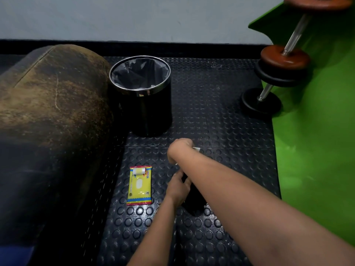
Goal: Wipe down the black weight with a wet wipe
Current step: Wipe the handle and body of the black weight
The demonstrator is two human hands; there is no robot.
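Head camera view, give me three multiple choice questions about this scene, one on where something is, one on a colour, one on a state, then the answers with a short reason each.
1. Where is the wet wipe pack relative to the bin?
A. inside it
B. on the floor nearer the camera
C. on the green mat

2. What is the pack's main colour?
A. yellow
B. blue
C. white

3. What is the right hand doing?
A. lying flat on the floor
B. reaching into the bin
C. holding a white wipe

Answers:
1 B, the pack lies flat on the studded floor below the bin in the picture.
2 A, yellow with red ends.
3 C, white edges show beside the curled fingers, above the black weight.
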